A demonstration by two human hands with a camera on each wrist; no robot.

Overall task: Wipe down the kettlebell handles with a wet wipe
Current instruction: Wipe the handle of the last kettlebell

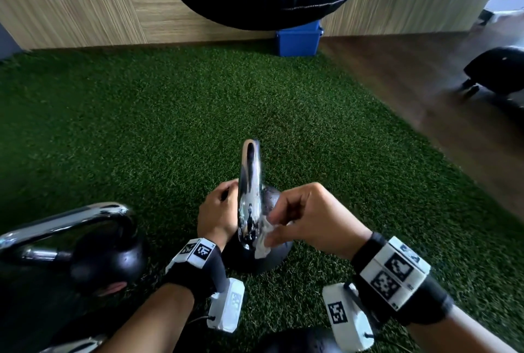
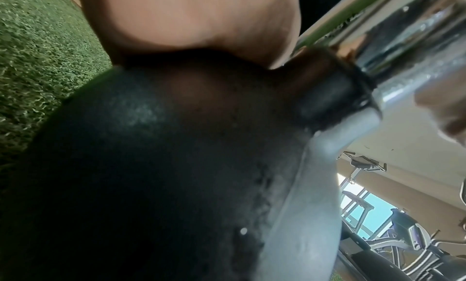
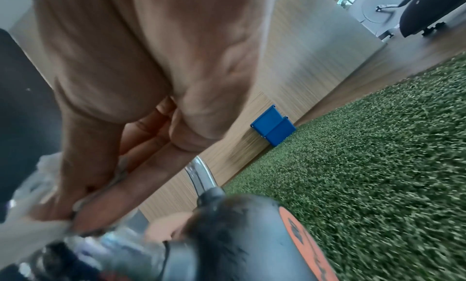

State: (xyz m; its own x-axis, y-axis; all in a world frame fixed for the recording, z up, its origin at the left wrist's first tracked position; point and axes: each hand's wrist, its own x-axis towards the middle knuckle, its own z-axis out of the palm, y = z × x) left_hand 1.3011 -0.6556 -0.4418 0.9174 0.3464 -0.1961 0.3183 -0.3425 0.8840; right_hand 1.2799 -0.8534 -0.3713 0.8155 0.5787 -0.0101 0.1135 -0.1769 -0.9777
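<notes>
From the head view, the right hand (image 1: 306, 216) pinched a crumpled white wipe (image 1: 263, 242) against the chrome handle (image 1: 249, 191), turf (image 1: 141, 125) open beyond. The left wrist view showed the left hand (image 2: 191, 18) resting on the matte black kettlebell (image 2: 151, 165), its grip unclear. The right wrist view blurred the fingers (image 3: 141, 187) pinching the wipe

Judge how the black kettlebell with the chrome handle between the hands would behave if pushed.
The black kettlebell probably resists pushing: its body looks solid, seated in green turf. Its polished chrome handle likely feels slippery, especially wiped wet.
</notes>
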